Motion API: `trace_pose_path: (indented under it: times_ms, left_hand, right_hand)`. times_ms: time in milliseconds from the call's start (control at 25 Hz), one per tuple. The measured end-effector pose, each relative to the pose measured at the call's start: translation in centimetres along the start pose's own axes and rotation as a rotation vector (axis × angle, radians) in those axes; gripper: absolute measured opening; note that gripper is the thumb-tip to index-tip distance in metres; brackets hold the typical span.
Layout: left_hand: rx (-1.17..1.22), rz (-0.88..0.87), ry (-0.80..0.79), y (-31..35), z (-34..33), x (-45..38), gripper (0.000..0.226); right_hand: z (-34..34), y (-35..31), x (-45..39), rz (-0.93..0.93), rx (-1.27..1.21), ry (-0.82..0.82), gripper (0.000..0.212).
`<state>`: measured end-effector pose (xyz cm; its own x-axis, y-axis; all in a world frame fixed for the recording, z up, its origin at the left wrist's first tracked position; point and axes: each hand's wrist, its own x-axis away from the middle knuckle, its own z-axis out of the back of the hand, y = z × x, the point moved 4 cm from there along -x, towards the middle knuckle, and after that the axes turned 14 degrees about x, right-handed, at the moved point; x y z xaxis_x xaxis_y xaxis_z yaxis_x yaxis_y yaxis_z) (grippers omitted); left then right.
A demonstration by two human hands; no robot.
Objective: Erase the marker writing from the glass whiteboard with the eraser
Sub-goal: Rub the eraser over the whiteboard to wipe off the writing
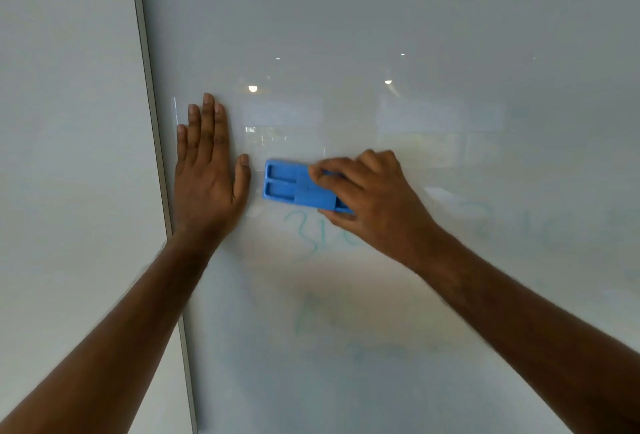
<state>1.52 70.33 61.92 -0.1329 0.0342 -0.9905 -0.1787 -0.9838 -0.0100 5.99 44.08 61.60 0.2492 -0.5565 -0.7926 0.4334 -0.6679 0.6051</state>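
A glass whiteboard (381, 35) fills most of the view. My right hand (367, 198) grips a blue rectangular eraser (291, 184) and presses it flat on the glass. Just below the eraser is faint teal marker writing (304, 232), partly hidden by my right hand. More pale teal writing (519, 225) lies to the right, and blurred teal marks (311, 315) lie lower down. My left hand (207, 173) rests flat on the board with fingers spread, just left of the eraser and not touching it.
The board's grey metal left edge (152, 121) runs down the frame, with a plain white wall (69, 156) beyond it. Ceiling lights and windows reflect in the glass above my hands.
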Motion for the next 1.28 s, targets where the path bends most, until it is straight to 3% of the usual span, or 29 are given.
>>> trace_pose_path:
  times_ms: [200,400,560,920,1120,1280]
  left_hand:
    - [0.0,0.016,-0.013,0.2,-0.1,1.9,0.071]
    - [0.006,0.056,-0.018,0.9,-0.7,3.8,0.073]
    - [0.013,0.047,-0.025,1.1,-0.9,5.3,0.07]
    - [-0.012,0.017,-0.061,0.5,-0.8,6.1,0.068]
    - [-0.01,0.032,-0.047,0.7,-0.8,6.2,0.069]
    - [0.0,0.017,-0.049,0.6,-0.9,6.3,0.068]
  right_hand:
    - [0.7,0.0,5.0,0.167,0.027,-0.02,0.043]
    - [1.2,3.5,1.9,0.049,0.049,-0.005,0.045]
    - [0.5,0.6,-1.3,0.039,0.003,-0.024,0.049]
    - [0.5,-2.8,6.1,0.331,0.016,-0.05,0.039]
    - [0.6,1.2,3.0,0.197,0.023,-0.027,0.05]
    - [-0.2,-1.4,0.5,0.123,-0.051,-0.012,0.048]
